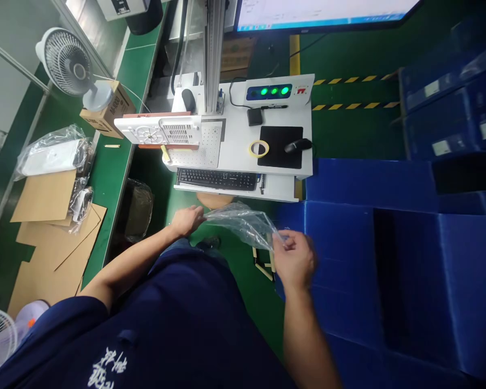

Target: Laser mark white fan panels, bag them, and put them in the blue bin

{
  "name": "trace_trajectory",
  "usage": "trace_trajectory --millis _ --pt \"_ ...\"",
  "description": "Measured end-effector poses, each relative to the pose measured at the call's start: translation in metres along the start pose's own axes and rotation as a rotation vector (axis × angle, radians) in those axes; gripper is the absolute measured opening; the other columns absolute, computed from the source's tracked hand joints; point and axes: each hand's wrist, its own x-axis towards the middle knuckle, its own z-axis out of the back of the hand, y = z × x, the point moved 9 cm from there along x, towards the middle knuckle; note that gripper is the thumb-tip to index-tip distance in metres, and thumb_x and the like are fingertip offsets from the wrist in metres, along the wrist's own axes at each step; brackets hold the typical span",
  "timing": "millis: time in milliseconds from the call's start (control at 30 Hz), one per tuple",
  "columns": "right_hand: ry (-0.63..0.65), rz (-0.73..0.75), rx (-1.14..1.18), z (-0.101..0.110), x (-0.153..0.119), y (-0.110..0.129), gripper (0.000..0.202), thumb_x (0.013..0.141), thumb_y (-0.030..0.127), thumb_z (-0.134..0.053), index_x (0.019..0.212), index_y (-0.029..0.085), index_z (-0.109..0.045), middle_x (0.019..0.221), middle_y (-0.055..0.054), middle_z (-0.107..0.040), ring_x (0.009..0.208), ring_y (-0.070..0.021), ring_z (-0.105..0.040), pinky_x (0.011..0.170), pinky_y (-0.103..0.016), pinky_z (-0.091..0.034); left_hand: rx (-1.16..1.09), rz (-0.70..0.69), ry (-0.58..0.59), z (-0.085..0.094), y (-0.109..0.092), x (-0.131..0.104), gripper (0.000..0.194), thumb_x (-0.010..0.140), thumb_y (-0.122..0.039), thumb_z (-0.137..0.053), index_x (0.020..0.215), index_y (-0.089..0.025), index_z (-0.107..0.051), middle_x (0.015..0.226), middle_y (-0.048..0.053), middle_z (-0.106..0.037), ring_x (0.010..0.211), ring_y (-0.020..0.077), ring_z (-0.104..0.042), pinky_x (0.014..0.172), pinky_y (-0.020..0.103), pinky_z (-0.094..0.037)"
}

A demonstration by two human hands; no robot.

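A clear plastic bag [243, 224] is stretched between my two hands, above the green floor and in front of the white workstation. My left hand [187, 220] is closed on the bag's left end. At its right end, my right hand [294, 256] pinches the plastic between thumb and fingers. Beyond the hands, a black keyboard [218, 179] lies on the pull-out tray. A white slotted part [160, 131] rests on the perforated plate [210, 143] at the workstation's left side.
Blue boxes [344, 243] fill the right side. On the left, a green bench [119, 162] holds cardboard sheets [52, 270], a bagged white part [51, 156] and a fan [71, 65]. A yellow tape roll [252, 149] and mouse [298, 146] lie on the workstation.
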Motion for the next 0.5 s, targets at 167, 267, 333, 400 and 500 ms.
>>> trace_trajectory --millis 167,267,333,400,500 --pt "0.392 -0.229 -0.086 -0.089 -0.089 -0.067 0.014 0.076 0.019 -0.061 0.081 0.023 -0.074 0.075 -0.003 -0.063 0.075 -0.023 -0.059 0.071 -0.033 -0.041 0.07 0.154 0.355 -0.091 0.048 -0.03 0.03 0.108 -0.043 -0.059 0.12 -0.022 -0.078 0.119 0.018 -0.079 0.113 0.0358 -0.078 0.098 0.042 -0.058" --pt "0.388 -0.258 -0.107 -0.094 -0.105 -0.085 0.024 0.074 0.014 -0.055 0.082 0.022 -0.076 0.079 -0.006 -0.065 0.077 -0.024 -0.06 0.074 -0.035 -0.042 0.08 0.181 0.414 -0.116 0.062 -0.042 0.03 0.104 -0.04 -0.061 0.114 -0.02 -0.081 0.114 0.021 -0.08 0.112 0.0383 -0.079 0.096 0.044 -0.06" --pt "0.342 -0.228 -0.104 -0.084 -0.092 -0.083 0.03 0.078 0.016 -0.054 0.093 0.02 -0.079 0.086 -0.008 -0.067 0.083 -0.0259 -0.061 0.08 -0.037 -0.044 0.078 0.184 0.411 -0.121 0.063 -0.043 0.036 0.107 -0.043 -0.055 0.118 -0.021 -0.081 0.118 0.021 -0.08 0.114 0.0382 -0.078 0.096 0.044 -0.06" --pt "0.296 -0.158 -0.078 -0.073 -0.072 -0.073 0.03 0.081 0.022 -0.056 0.1 0.021 -0.08 0.086 -0.007 -0.067 0.086 -0.0269 -0.062 0.082 -0.038 -0.045 0.071 0.176 0.402 -0.121 0.058 -0.04 0.043 0.11 -0.049 -0.049 0.117 -0.022 -0.082 0.118 0.021 -0.08 0.115 0.0381 -0.078 0.097 0.044 -0.06" --pt "0.187 -0.062 -0.022 -0.061 -0.051 -0.056 0.03 0.088 0.038 -0.059 0.106 0.023 -0.079 0.091 -0.008 -0.067 0.091 -0.0282 -0.063 0.085 -0.039 -0.046 0.044 0.157 0.354 -0.115 0.052 -0.034 0.057 0.113 -0.057 -0.039 0.118 -0.022 -0.082 0.12 0.021 -0.079 0.118 0.0378 -0.077 0.101 0.045 -0.059"
